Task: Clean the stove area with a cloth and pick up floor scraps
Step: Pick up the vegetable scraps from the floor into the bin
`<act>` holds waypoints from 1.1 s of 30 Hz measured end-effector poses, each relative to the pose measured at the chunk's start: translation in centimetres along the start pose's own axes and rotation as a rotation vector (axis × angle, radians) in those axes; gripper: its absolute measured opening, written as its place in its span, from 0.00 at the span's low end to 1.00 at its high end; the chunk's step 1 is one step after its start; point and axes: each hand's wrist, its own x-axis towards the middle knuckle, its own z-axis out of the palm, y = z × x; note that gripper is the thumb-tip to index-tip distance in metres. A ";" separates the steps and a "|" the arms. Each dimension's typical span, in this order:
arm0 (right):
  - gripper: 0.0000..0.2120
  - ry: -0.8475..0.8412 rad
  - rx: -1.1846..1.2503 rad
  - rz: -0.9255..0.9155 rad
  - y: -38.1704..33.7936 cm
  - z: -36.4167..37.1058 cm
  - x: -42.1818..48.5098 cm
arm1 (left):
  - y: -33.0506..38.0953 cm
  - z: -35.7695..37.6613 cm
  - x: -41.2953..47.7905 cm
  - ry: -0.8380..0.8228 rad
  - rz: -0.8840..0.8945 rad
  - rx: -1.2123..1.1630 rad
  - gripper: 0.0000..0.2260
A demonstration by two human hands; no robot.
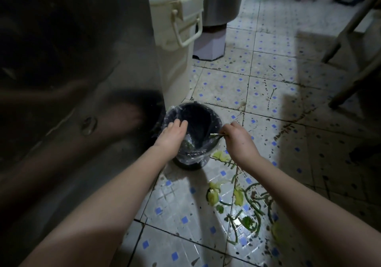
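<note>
The left hand (pixel 172 136) rests on the near-left rim of 1 small black bin (pixel 198 116), fingers loosely extended over the edge of the clear plastic liner (pixel 185 156); no item is visible in its hold. The right hand (pixel 237 138) is positioned at the near-right rim, fingers curled, pinching 1 thin green scrap (pixel 215 136) whose free end projects over the bin opening. The bin stands upright on the tiled floor (pixel 257 76), just beside the corner of a steel panel (pixel 82 70) and in front of 1 white bucket (pixel 175 39) with a latched lid. The floor scraps (pixel 237 200), green strips and yellow-green peel pieces, lie scattered on the tiles to the right of the bin, beneath the right forearm. Dark specks mark the tiles farther right.
</note>
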 end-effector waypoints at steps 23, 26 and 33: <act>0.18 -0.091 -0.042 -0.006 -0.3 2.9 1.0 | 1.4 0.1 -2.5 0.106 0.018 -0.045 0.22; 0.18 -0.074 -0.055 0.037 1.6 2.4 -0.3 | 3.0 0.6 -2.3 0.106 0.058 -0.051 0.23; 0.19 -0.119 -0.083 0.161 6.7 1.5 -4.9 | 7.2 2.3 -2.3 0.113 0.229 -0.102 0.23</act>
